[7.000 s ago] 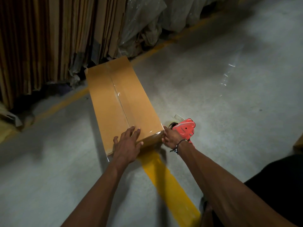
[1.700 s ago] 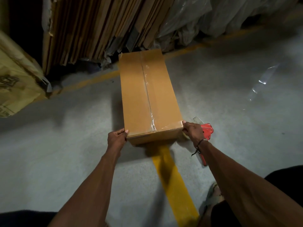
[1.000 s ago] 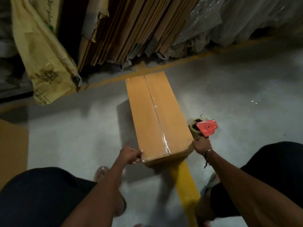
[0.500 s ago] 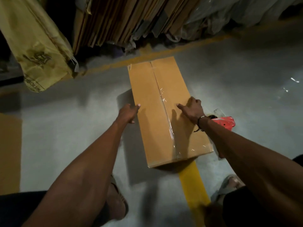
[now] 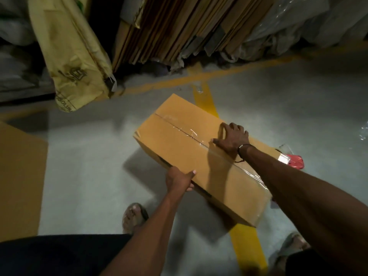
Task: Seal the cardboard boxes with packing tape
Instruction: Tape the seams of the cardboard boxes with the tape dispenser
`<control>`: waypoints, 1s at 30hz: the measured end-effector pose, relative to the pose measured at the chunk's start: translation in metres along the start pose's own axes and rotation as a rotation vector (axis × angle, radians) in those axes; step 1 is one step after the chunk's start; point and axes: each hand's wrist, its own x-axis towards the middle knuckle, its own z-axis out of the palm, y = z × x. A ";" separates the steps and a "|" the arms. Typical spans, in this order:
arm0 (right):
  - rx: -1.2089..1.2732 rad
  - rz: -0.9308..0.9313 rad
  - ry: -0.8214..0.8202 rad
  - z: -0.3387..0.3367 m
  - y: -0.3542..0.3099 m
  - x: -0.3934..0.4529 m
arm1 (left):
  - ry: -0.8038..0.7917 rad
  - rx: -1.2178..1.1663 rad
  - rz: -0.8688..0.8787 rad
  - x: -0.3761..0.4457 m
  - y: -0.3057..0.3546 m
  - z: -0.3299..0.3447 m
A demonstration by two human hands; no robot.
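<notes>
Fingers of our left hand (image 5: pixel 180 179) curled around the near long edge of the cardboard box (image 5: pixel 199 156), thumb on the top panel and the other fingers tucked against the side below it. Our right hand (image 5: pixel 232 138) lay on top of the box with its fingers bent and spread, fingertips and thumb pressing the cardboard just beside the taped centre seam; it clasped nothing. A dark bracelet (image 5: pixel 242 149) circled that wrist.

The box sat in the middle of the frame, running diagonally from upper left to lower right across a yellow floor stripe (image 5: pixel 207 102). Clear packing tape (image 5: pixel 189 134) ran along its seam and wrapped over the lower-right end. At the right of the frame, just beyond the box's far edge, the red tape dispenser (image 5: pixel 296 161) lay on the grey floor (image 5: pixel 89 156).

Flattened cardboard sheets (image 5: pixel 179 26) leaned upright along the top of the frame, with a yellowish printed bag (image 5: pixel 73 56) to their left and crumpled plastic sheeting (image 5: pixel 288 26) in the upper right. Another flat cardboard sheet (image 5: pixel 20 176) covered the floor at the left edge. Our sandalled feet (image 5: pixel 133 216) showed near the bottom.
</notes>
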 end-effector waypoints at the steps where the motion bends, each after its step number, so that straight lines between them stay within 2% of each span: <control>1: -0.030 -0.024 -0.018 0.004 -0.005 -0.007 | -0.036 0.004 -0.016 -0.002 -0.004 -0.005; 3: -0.056 -0.042 -0.066 0.015 -0.014 -0.026 | -0.069 0.098 -0.020 -0.007 -0.008 -0.019; 4: -0.057 -0.046 -0.090 0.021 -0.019 -0.038 | -0.028 0.205 0.017 -0.007 -0.007 -0.028; 6: -0.069 -0.073 -0.143 0.035 -0.029 -0.061 | 0.183 0.452 0.155 -0.007 -0.001 -0.050; 8: -0.080 -0.099 -0.187 0.047 -0.036 -0.084 | 0.366 0.560 0.287 0.002 0.011 -0.073; 10: -0.094 -0.114 -0.219 0.058 -0.040 -0.100 | 0.427 0.596 0.371 0.023 0.024 -0.093; 13: -0.148 -0.143 -0.225 0.069 -0.042 -0.109 | 0.387 0.658 0.405 0.064 0.041 -0.115; 19: -0.204 -0.183 -0.217 0.077 -0.035 -0.105 | 0.097 0.766 0.381 0.108 0.064 -0.139; 26: -0.315 -0.232 -0.285 0.058 -0.047 -0.096 | 0.213 0.728 0.364 0.090 0.046 -0.145; 30: -0.470 -0.344 -0.279 0.047 -0.054 -0.088 | 0.285 0.649 0.304 0.066 0.020 -0.147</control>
